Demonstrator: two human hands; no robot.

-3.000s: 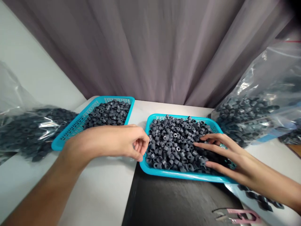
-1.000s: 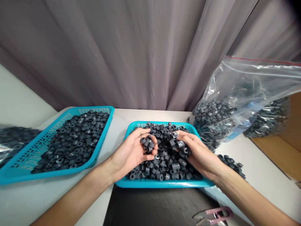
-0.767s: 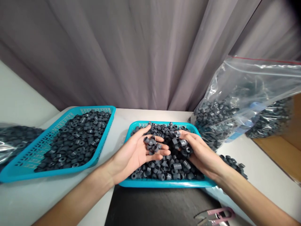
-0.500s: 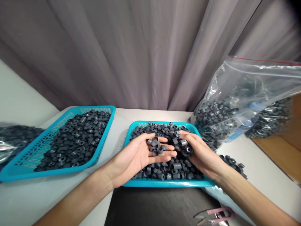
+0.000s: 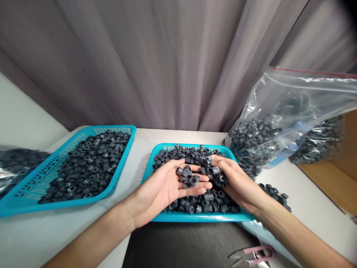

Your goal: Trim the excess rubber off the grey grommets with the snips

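A turquoise tray in front of me is heaped with small dark grey plastic rings. My left hand lies palm up over the tray with its fingers stretched out, and several rings rest on them. My right hand is cupped palm up beside it, fingers curled round a clump of rings. The fingertips of both hands nearly touch above the pile.
A second turquoise tray of the same rings stands at the left, past it a plastic bag of rings. A large clear bag of rings leans at the right, loose rings beside it. Pink snips lie on a black mat.
Three seconds ago both hands were palm down at the tray. They have since scooped rings up; my left hand's fingers have flattened out and rings have slid toward its fingertips.
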